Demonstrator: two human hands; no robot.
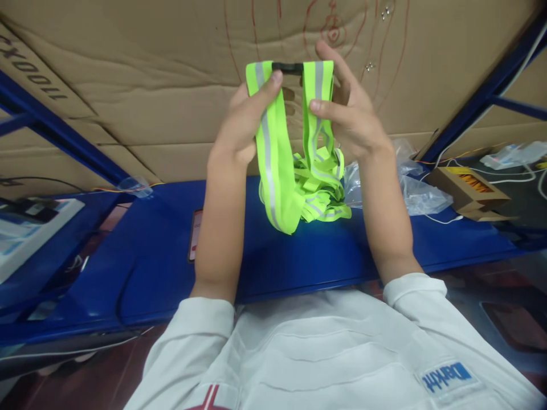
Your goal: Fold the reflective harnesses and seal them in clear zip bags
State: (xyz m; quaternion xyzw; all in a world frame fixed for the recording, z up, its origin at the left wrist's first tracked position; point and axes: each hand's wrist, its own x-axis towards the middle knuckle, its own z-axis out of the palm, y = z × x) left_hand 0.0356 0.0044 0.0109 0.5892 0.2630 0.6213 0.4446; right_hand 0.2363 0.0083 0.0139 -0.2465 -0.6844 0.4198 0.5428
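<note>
Both hands hold up a neon yellow-green reflective strap (267,136) with a grey stripe, raised above the blue shelf. My left hand (252,108) is closed on its left side, the thumb lying by a black buckle-like piece (290,68) that joins the two upper ends. My right hand (348,108) pinches the right side between thumb and fingers, with the index finger stretched upward. Long loops hang down from both hands. Behind and below them, a tangled heap of the same strapping (322,196) rests on the shelf.
Clear plastic bags (416,191) and an open brown cardboard box (468,193) lie to the right. A phone (195,234) is partly hidden by my left forearm. A clear cup (134,187) stands at the back left of the blue shelf (162,256). Cardboard (171,74) backs it.
</note>
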